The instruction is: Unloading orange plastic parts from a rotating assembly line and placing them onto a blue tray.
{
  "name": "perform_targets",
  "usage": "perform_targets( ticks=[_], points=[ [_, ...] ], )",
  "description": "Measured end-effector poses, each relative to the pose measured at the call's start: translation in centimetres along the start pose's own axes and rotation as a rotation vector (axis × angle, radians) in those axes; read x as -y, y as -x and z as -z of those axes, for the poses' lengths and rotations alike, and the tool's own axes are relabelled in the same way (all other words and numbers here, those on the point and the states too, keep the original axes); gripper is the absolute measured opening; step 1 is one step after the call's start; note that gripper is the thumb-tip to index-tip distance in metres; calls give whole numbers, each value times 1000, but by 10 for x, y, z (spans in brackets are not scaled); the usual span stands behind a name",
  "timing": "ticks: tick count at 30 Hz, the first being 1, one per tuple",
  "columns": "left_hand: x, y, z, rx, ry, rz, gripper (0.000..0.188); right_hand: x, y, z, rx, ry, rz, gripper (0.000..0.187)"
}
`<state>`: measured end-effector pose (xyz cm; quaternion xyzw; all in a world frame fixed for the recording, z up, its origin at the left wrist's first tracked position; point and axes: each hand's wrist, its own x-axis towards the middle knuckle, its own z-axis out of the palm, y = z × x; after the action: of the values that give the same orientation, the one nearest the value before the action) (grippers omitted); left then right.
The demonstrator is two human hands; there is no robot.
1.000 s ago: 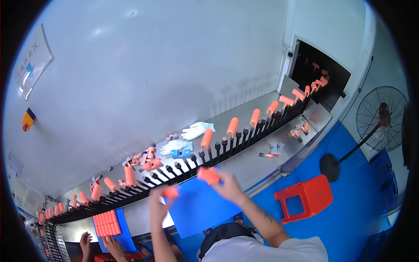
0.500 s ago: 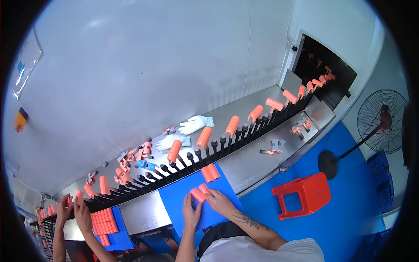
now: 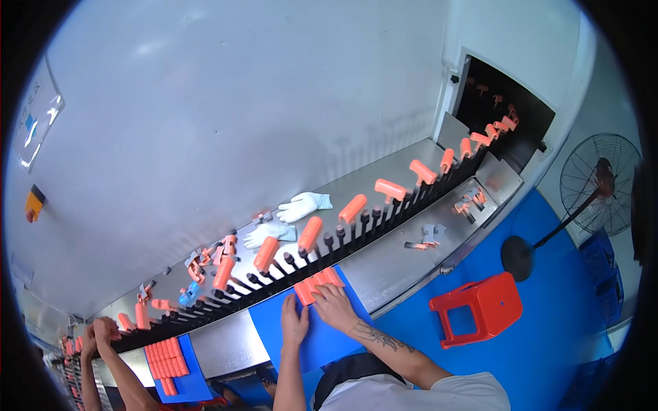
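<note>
A row of orange half-round plastic covers [image 3: 319,282] lies side by side on a blue sheet [image 3: 329,340] in front of me. My left hand [image 3: 295,325] is just left of the row, its fingers stretched out beside the end cover, holding nothing. On the near end of the row my right hand [image 3: 334,308] bends over a cover, fingers on top and thumb at its near edge. The fingers partly hide the covers under them. Beyond the row, a line of black upright holders [image 3: 328,242] carries similar covers, one of them an orange cover [image 3: 310,234].
White gloves [image 3: 301,206] and loose orange and grey pieces lie behind the holders. At left, a co-worker's hands [image 3: 103,331] work near stacked orange covers [image 3: 165,357]. A red stool [image 3: 478,309] and a fan [image 3: 603,181] stand right. The holders run into a dark opening [image 3: 507,103].
My hands have moved the two covers they held away from me, against those on the sheet. My left fingers have come off. Covers on the holders have shifted left; the co-worker's hands moved left.
</note>
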<state>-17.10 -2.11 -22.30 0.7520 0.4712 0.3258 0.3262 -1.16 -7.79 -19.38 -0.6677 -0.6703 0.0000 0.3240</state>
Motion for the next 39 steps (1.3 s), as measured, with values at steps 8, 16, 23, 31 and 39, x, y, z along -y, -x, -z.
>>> perform_targets(
  ticks=[8, 16, 23, 31, 39],
  points=[
    [-115, -6, 49, -126, 80, -211, 31, -4, -52, 118, -557, -320, -118, 14],
    [-201, -81, 96, -108, -289, -569, 34, -23, -98, 167, -507, -19, -80, 38],
    [-176, -77, 134, -9, -520, -318, 21, 25, -112, 160, -87, -11, -108, 22],
    [-126, -35, 216, -247, 278, -114, 31, 46, -86, 128, -297, -808, -292, 28],
    [31, 81, 138, 348, -218, -205, 34, 100, 90, -21, -39, -526, -275, 27]
  ],
)
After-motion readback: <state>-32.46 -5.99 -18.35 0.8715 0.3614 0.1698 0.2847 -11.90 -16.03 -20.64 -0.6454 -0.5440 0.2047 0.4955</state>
